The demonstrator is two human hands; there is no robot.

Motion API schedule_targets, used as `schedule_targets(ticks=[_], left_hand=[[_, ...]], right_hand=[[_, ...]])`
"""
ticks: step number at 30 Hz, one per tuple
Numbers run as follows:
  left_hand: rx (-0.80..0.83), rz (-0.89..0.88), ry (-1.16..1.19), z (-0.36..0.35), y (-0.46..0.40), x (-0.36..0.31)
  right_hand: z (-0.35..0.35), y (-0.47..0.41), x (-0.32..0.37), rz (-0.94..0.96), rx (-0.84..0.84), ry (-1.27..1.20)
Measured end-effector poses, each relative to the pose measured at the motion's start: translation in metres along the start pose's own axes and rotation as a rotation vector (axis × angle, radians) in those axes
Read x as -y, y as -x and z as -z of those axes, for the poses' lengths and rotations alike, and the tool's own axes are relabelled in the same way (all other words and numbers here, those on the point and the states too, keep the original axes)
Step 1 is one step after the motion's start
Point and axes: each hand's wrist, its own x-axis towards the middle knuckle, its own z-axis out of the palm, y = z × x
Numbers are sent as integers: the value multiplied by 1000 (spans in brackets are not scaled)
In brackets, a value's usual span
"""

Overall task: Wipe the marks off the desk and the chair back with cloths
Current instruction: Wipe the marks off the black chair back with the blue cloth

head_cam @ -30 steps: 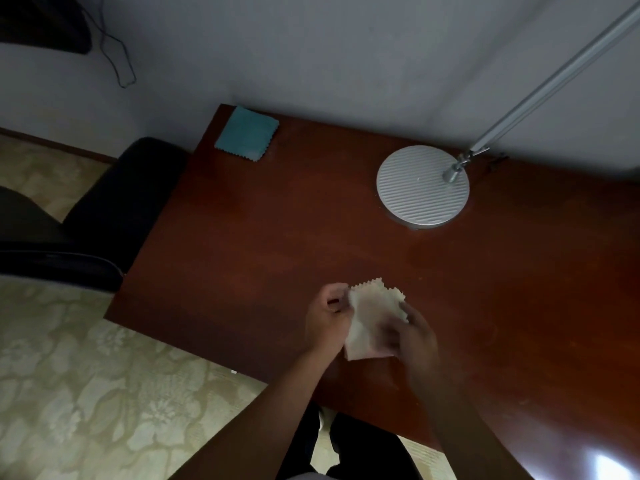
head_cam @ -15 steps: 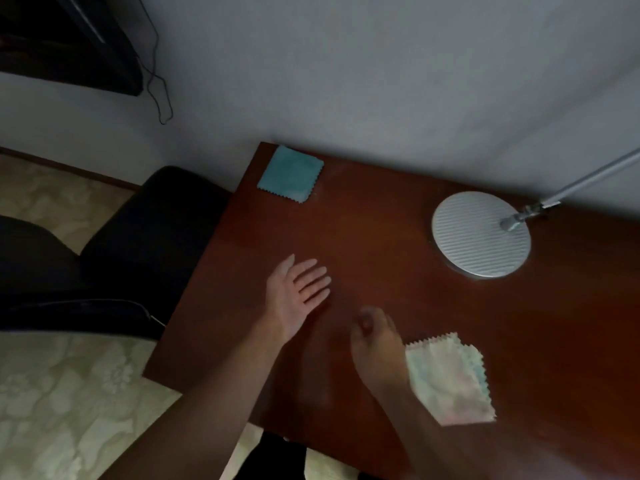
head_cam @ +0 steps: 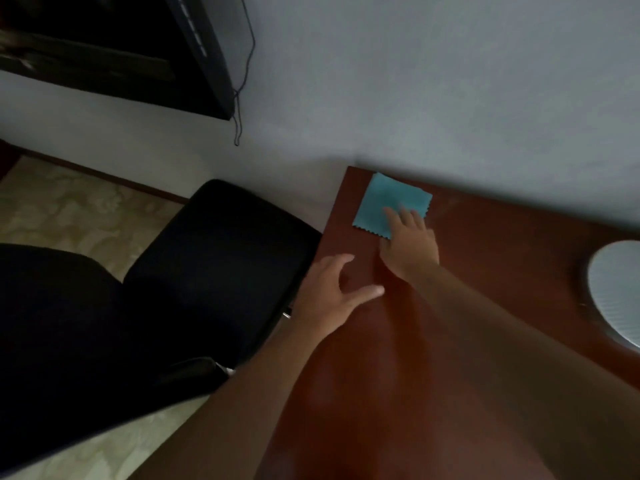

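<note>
A teal cloth [head_cam: 384,199] lies flat at the far left corner of the dark red-brown desk [head_cam: 502,271]. My right hand [head_cam: 408,245] reaches across the desk, its straight fingers resting on the near right part of the cloth. My left hand [head_cam: 332,294] hovers over the desk's left edge, fingers spread and relaxed, holding nothing. A black chair [head_cam: 207,271] stands left of the desk, its seat close against the desk edge. The pale cloth is out of view.
A round silver lamp base [head_cam: 616,292] sits on the desk at the right edge of view. Behind the desk is a pale wall with a hanging black cable [head_cam: 242,81]. A dark screen or shelf [head_cam: 114,46] occupies the upper left. Patterned floor lies beside the chair.
My right hand let go of the pale cloth, left it on the desk and moved far left onto the teal cloth. My left hand shifted to the desk's left edge. View swung left.
</note>
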Motion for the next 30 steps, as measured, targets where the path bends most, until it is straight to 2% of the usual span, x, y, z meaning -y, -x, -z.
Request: schedule_targets(ticks=[2,4,6,8,11,14,17,21,25,30], left_hand=[[5,-95,-158,6,-1,14],[-3,-114,-242,13,-3,26],[3,-77,-246,20,-5,35],[14,-17,-133,23,-2,38],[15,89,163,20,4,33],[49,73,320,15,16,10],[49,-70,374,12,39,-4],[-5,-206,262,18,87,-5],[-97,-308,264,35,158,-1],[-168,-376,194,67,246,19]], right_hand=[[-8,-16,-7,-1,52,91],[-16,-16,-8,-5,-21,162],[-20,-6,-4,-2,-177,186],[-15,7,1,-66,-228,98],[2,36,14,-305,-195,-344],[21,87,39,-352,-132,-884],[27,148,57,-434,-35,-1365],[27,215,64,-592,110,-2020],[20,272,88,-600,145,-2267],[18,334,144,-463,339,-2308]])
